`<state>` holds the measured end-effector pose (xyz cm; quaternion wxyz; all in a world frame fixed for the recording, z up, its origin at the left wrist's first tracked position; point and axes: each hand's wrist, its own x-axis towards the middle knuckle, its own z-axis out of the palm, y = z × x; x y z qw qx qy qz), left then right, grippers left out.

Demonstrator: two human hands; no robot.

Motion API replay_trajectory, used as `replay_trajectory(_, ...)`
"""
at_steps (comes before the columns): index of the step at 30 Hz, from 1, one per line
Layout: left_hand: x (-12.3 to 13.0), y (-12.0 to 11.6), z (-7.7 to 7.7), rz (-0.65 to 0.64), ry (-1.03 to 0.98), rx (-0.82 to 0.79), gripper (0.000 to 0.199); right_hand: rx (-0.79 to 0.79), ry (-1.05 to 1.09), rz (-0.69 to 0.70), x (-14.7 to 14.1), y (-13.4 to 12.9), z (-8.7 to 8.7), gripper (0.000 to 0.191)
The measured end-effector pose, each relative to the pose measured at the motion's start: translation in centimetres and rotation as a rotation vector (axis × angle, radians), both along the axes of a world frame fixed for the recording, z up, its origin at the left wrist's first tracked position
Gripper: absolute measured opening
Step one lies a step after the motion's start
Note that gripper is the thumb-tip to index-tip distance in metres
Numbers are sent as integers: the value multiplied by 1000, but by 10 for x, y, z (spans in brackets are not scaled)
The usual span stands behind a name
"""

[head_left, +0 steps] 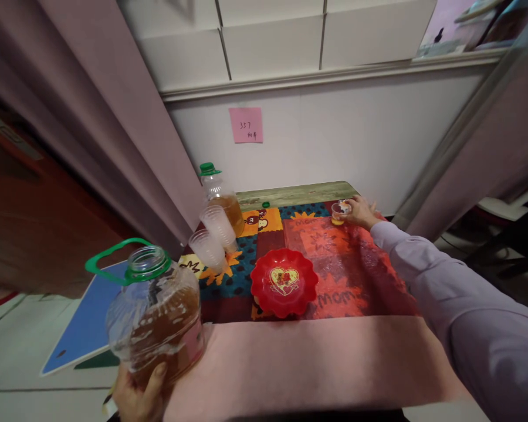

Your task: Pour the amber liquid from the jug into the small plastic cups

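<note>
My left hand (141,392) is closed around the lower part of a big clear plastic jug (162,316) with a green handle. Brown liquid partly fills this jug, and its mouth has no cap on. At the far right of the table, my right hand (361,212) grips a small clear plastic cup (340,212) with a little amber liquid in the bottom. Between my hands lies a red scalloped plate (284,283) with a heart picture in its middle. Two stacks of clear plastic cups (217,225) lean beside the open jug.
A second jug (222,202) with a green cap stands at the back left. A loose green cap (266,204) lies near the table's back edge. Patterned cloth (229,287) and pink cloth (317,363) cover the table. A pink note (246,125) hangs on the wall.
</note>
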<state>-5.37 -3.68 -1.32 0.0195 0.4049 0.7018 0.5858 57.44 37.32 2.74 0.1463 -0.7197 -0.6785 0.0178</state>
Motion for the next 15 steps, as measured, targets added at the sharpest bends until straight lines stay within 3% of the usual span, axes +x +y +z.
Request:
replay_trajectory(5, 7, -1, 1, -54, -78, 25, 63, 15, -11, -32, -11, -6, -6, 63)
replay_trajectory(9, 12, -3, -4, -85, -133, 59, 71, 69, 11, -30, -14, -9, 2, 76)
replay_trajectory(12, 12, -4, -9, -111, -141, 58, 78, 204, 74, 67, -35, -20, 31, 78)
replay_trajectory(15, 12, -5, -15, -119, -150, 54, 85, 357, 208, 314, -89, -49, 75, 63)
